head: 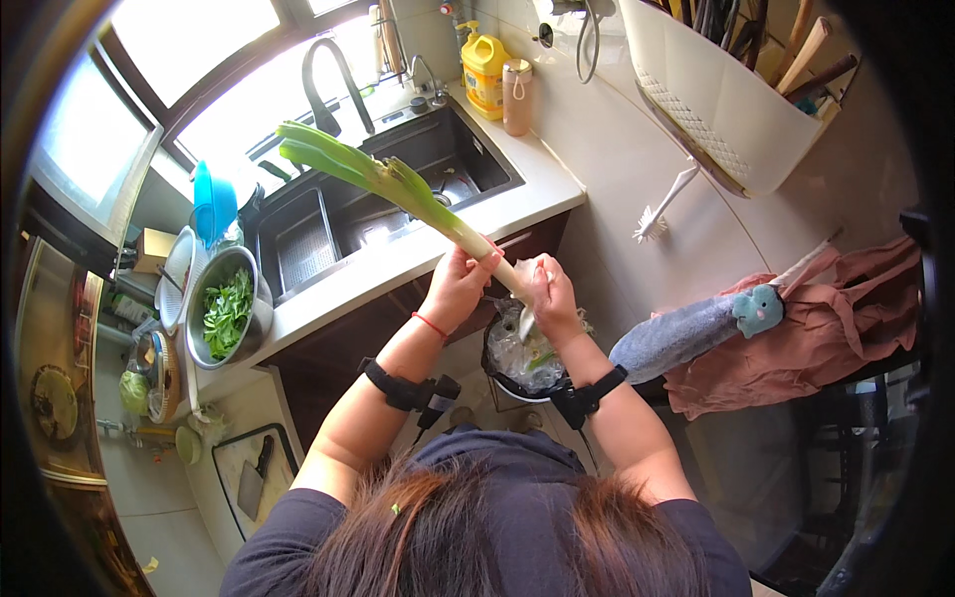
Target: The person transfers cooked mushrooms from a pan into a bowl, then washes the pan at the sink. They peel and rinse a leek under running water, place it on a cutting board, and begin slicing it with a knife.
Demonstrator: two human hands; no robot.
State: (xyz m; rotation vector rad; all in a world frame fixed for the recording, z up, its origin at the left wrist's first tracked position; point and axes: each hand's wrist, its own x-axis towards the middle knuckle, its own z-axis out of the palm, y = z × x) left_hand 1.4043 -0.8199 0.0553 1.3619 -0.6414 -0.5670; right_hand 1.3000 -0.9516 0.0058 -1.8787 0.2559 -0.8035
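Note:
A long leek-like green onion (403, 192) slants across the view, its green top over the sink and its white end near my hands. My left hand (456, 287) is closed around the white stalk. At the lower end, my right hand (552, 295) grips a pale, loose outer layer beside the stalk. A white strip hangs down below that hand. Underneath stands a trash bin (526, 366) lined with a bag and holding crumpled clear plastic and green scraps. Part of the bin is hidden by my right forearm.
A black sink (298, 239) with a dark faucet (328, 82) lies ahead. On the left are a steel bowl of leafy greens (227, 313), a white colander (179, 261) and a cleaver (254, 477) on a cutting board. Towels (806, 328) hang at right, below a white utensil holder (724, 104).

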